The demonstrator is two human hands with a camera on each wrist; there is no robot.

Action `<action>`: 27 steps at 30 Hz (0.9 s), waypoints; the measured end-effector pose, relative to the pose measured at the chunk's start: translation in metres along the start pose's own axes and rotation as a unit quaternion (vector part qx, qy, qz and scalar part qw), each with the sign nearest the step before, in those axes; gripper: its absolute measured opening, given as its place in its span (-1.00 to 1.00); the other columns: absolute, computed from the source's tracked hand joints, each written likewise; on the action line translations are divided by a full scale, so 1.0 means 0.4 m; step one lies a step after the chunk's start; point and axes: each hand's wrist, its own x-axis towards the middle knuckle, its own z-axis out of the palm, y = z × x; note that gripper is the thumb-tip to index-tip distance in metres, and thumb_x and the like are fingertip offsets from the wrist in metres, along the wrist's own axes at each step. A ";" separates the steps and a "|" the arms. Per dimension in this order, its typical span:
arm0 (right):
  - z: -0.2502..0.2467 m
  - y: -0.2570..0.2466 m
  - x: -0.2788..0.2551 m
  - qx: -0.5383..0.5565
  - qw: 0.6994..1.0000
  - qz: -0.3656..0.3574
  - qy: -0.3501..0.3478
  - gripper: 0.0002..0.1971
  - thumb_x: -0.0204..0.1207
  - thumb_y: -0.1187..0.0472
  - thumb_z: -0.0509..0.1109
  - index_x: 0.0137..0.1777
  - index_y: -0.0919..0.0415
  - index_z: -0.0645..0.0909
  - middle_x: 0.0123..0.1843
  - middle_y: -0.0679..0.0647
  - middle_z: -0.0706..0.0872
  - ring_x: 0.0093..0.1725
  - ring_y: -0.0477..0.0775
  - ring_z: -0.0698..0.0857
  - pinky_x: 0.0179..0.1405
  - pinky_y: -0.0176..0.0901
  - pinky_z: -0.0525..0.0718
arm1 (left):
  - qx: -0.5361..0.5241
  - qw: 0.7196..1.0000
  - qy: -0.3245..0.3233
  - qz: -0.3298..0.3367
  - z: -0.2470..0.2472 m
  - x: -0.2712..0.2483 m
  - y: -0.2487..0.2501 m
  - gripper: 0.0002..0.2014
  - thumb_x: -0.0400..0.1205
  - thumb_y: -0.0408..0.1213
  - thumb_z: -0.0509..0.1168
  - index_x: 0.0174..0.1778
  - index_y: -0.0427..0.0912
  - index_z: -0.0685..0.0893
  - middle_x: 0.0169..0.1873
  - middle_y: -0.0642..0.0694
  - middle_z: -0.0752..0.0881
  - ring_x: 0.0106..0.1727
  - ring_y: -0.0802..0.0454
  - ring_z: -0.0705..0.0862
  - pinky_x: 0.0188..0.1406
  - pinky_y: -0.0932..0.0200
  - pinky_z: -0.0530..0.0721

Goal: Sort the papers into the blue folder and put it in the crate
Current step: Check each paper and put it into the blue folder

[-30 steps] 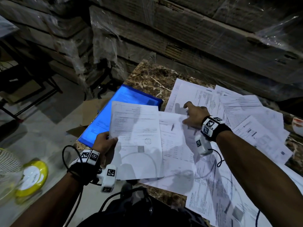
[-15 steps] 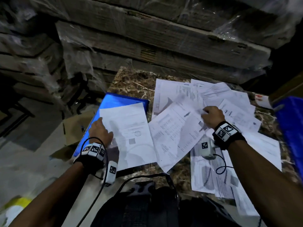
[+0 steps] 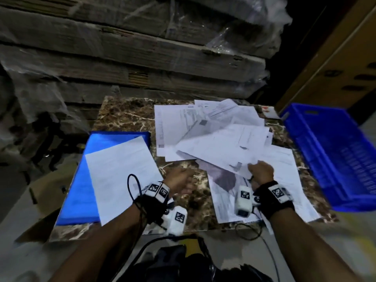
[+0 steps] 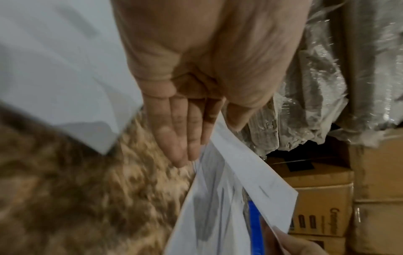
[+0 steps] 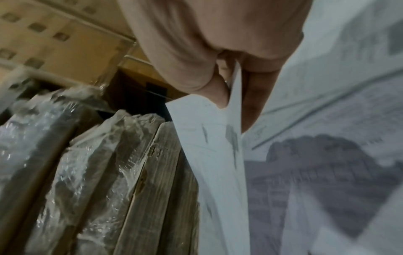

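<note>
The right hand (image 3: 261,173) is pinching a lifted sheet (image 3: 223,151) from the loose papers (image 3: 280,180) right of the blue folder (image 3: 81,190). The left hand (image 3: 179,181), fingers extended, is apparently touching that sheet's edge. Step: gathering. Next move: carrying the sheet left onto the folder; the crate (image 3: 325,151) is sitting farther right.

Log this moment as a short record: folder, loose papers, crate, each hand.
blue folder: flat on the left of the marble table, one white sheet lying on it
loose papers: overlapping pile on the right of the table
lifted sheet: raised off the pile at its near corner
right hand: pinches the lifted sheet's corner
left hand: over bare marble between folder and pile, fingers straight; left wrist view shows fingertips at a paper edge
blue crate: right of the table, no folder in it
</note>
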 end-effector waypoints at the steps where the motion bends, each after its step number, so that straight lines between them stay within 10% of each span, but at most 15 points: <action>1: 0.009 0.011 -0.034 0.067 0.997 0.006 -0.025 -0.85 0.59 0.51 0.23 0.06 0.39 0.59 -0.06 0.15 0.61 -0.12 0.09 0.59 -0.16 -0.12 0.54 | -0.018 1.000 -0.004 -0.002 0.028 0.008 0.003 -0.81 0.68 -0.15 0.25 -0.07 -0.20 0.65 -0.24 -0.15 0.68 -0.32 -0.03 0.66 -0.28 0.15 0.60; 6: 0.012 0.078 -0.133 0.232 0.961 0.070 -0.129 -0.75 0.51 0.65 0.22 -0.07 0.37 0.65 -0.05 0.25 0.74 -0.10 0.26 0.71 -0.30 -0.08 0.77 | -0.155 0.987 0.007 0.043 0.112 0.058 -0.010 -0.77 0.66 -0.23 0.30 0.18 -0.24 0.62 0.03 -0.18 0.70 0.00 0.03 0.67 -0.22 0.12 0.67; 11: -0.030 0.133 -0.143 0.227 0.954 0.086 -0.175 -0.82 0.46 0.65 0.30 -0.06 0.43 0.61 -0.04 0.33 0.77 -0.06 0.30 0.75 -0.18 0.00 0.80 | -0.062 0.984 0.084 0.146 0.106 0.119 -0.068 -0.75 0.57 -0.48 0.37 0.16 -0.28 0.65 0.27 -0.34 0.66 0.28 -0.33 0.63 0.29 -0.35 0.55; 15: -0.079 0.130 -0.099 0.236 0.956 0.091 -0.150 -0.68 0.47 0.63 0.33 -0.30 0.22 0.42 -0.38 0.21 0.61 -0.47 0.06 0.67 -0.44 -0.11 0.72 | -0.032 0.977 0.096 0.190 0.076 0.128 -0.112 -0.26 0.31 -0.17 0.59 0.37 -0.39 0.55 0.34 -0.35 0.60 0.35 -0.30 0.59 0.32 -0.34 0.52; 17: -0.103 0.118 -0.062 0.240 0.958 0.100 -0.119 -0.74 0.48 0.59 0.36 -0.03 0.24 0.48 -0.16 0.27 0.63 -0.37 0.09 0.64 -0.37 -0.04 0.64 | -0.039 0.975 0.096 0.198 0.042 0.129 -0.130 -0.10 0.16 -0.01 0.62 0.39 -0.36 0.55 0.32 -0.31 0.63 0.33 -0.28 0.61 0.31 -0.35 0.54; 20: -0.120 0.105 -0.019 0.162 0.974 0.065 -0.147 -0.40 0.51 0.45 0.43 0.51 0.22 0.30 0.11 0.23 0.63 0.05 0.24 0.67 0.01 0.11 0.59 | -0.004 0.973 0.101 0.206 0.013 0.066 -0.116 -0.27 0.36 -0.20 0.53 0.44 -0.36 0.49 0.34 -0.32 0.60 0.34 -0.29 0.60 0.33 -0.35 0.53; 23: -0.089 0.079 -0.028 0.045 0.973 0.003 -0.225 -0.54 0.52 0.35 0.47 0.39 0.19 0.44 -0.04 0.11 0.69 -0.07 0.18 0.68 -0.02 0.04 0.61 | 0.017 0.976 0.121 0.181 -0.005 0.010 -0.096 -0.51 0.54 -0.54 0.36 0.41 -0.40 0.47 0.35 -0.35 0.58 0.36 -0.32 0.57 0.37 -0.30 0.51; 27: -0.003 0.072 -0.047 -0.038 0.970 -0.051 -0.233 -0.82 0.53 0.40 0.42 0.12 0.39 0.68 -0.01 0.28 0.75 -0.06 0.25 0.72 -0.13 0.01 0.72 | 0.062 0.971 0.141 0.180 -0.038 -0.025 -0.107 -0.32 0.27 -0.19 0.47 0.34 -0.22 0.50 0.29 -0.19 0.62 0.28 -0.14 0.62 0.28 -0.14 0.59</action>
